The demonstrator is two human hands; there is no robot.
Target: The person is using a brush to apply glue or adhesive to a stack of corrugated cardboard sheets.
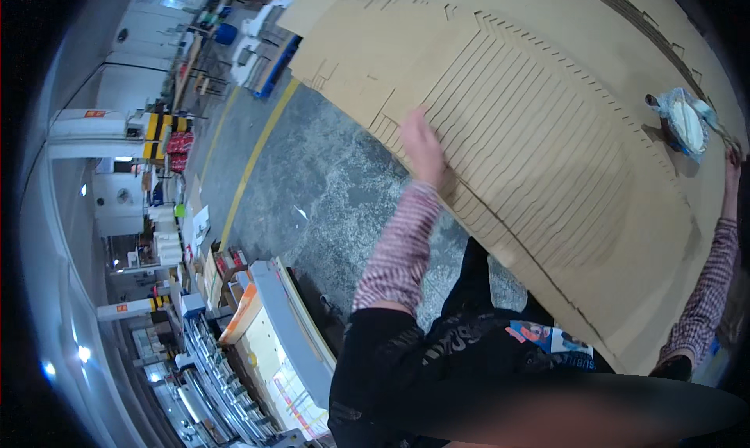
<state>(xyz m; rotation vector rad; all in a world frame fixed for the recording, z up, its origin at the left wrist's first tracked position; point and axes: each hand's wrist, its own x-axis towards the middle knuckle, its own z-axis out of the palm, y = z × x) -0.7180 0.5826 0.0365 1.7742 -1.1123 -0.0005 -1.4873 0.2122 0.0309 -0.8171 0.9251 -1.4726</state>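
A large brown cardboard sheet (508, 135), cut with long rows of parallel slits, spreads in front of me. My left hand (424, 151) is at its left edge, over the short slits there. Its fingers point away from me and are slightly blurred, so I cannot make out a grip. Out at the far right, my right hand (733, 155) is small and dark near the picture's rim, its fingers unclear. Close to it on the cardboard sits a pale blue and white bundle (685, 124) that looks wrapped in plastic.
Grey concrete floor (312, 167) with a yellow line (254, 163) lies left of the sheet. A grey-edged table or machine (293, 331) stands at the lower left. Beyond are a blue pallet (277, 65) with stacked goods and a black-and-yellow striped pillar (156, 135).
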